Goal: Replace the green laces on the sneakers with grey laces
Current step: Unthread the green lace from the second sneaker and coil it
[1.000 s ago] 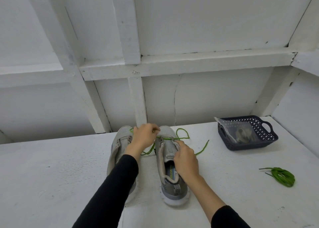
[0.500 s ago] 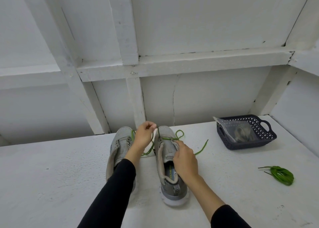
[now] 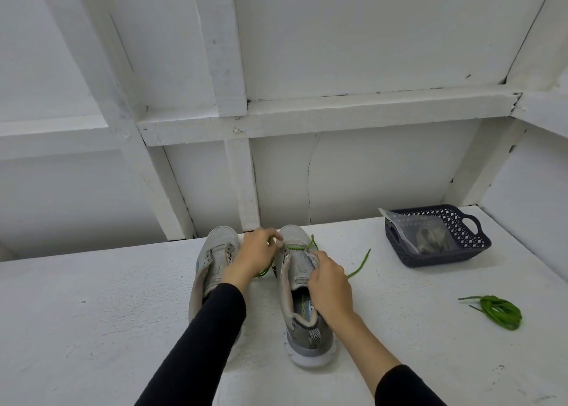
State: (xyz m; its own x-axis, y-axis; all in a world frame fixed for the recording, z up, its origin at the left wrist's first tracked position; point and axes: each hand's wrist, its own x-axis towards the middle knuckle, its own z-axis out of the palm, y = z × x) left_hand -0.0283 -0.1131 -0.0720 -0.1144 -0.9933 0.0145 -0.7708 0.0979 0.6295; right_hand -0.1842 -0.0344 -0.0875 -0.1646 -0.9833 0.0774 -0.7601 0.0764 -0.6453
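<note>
So the right shoe (image 3: 302,285) sits heel toward the person, toe at 12 o'clock, and that long axis is what matters here. The green lace (image 3: 296,247) is down to what looks like one last bar crossing the eyelets near the toe, running 9 to 3, square across the shoe.

The left hand (image 3: 256,256) is nearer to that bar. It comes in from the 9 o'clock side with fingers curled, pinching the lace right at the left eyelet, I think; the fingertips blur a bit, so I wouldn't swear to the exact spot. The right hand (image 3: 329,278) sits further back toward 6 o'clock, fingers curled round the shoe's right eyelet edge and holding it down.

One loose tail (image 3: 359,264) trails off toward 3 o'clock on the table (image 3: 92,313), the other drops between the two shoes. So my guess is the pull has to go out toward 9, along the bar.

The left shoe (image 3: 215,261) is already bare, with its old lace (image 3: 498,312) bunched well off at 3 o'clock. The grey laces look to be in a bag (image 3: 421,236) in the basket (image 3: 473,246) at about 2.
</note>
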